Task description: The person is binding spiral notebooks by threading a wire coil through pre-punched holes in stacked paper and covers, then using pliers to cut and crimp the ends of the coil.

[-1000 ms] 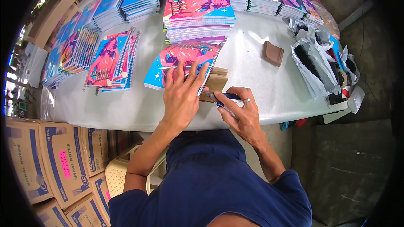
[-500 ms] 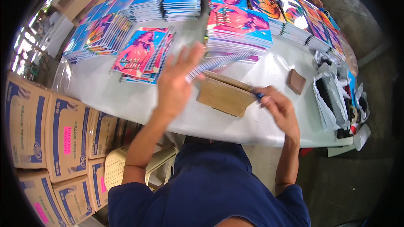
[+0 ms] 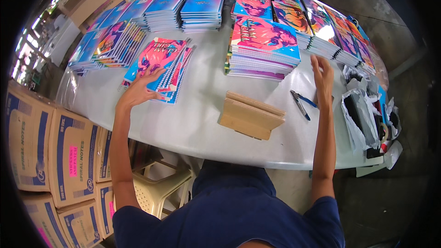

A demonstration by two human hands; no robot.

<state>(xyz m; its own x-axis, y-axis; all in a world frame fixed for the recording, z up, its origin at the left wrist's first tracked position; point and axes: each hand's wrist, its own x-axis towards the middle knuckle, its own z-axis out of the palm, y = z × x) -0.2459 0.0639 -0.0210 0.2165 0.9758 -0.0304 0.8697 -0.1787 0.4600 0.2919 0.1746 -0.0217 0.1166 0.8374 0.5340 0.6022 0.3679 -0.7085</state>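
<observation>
Spreading flat, the left hand (image 3: 140, 88) lays its open fingers (image 3: 155, 74) on the near corner of a small stack of spiral notebooks (image 3: 161, 66) with pink-and-blue covers; nothing is gripped, the palm only presses down. That stack lies on the white table (image 3: 193, 119), left of centre, a little fanned so the lower copies stick out. The right hand (image 3: 324, 76) is open too and holds nothing, its fingers raised beside the taller pile of notebooks (image 3: 264, 48); two pens (image 3: 301, 103) lie just below it. Between the arms sits a folded brown cardboard piece (image 3: 250, 115).

The notebooks look light singly but weighty together. Their glossy covers would probably slide over one another, and the pages should flex, while the wire spine is likely the stiffest edge. A hold across the spine side, thumb on top and fingers under, seems surest. Brown cartons (image 3: 50, 156) stand beside the table.
</observation>
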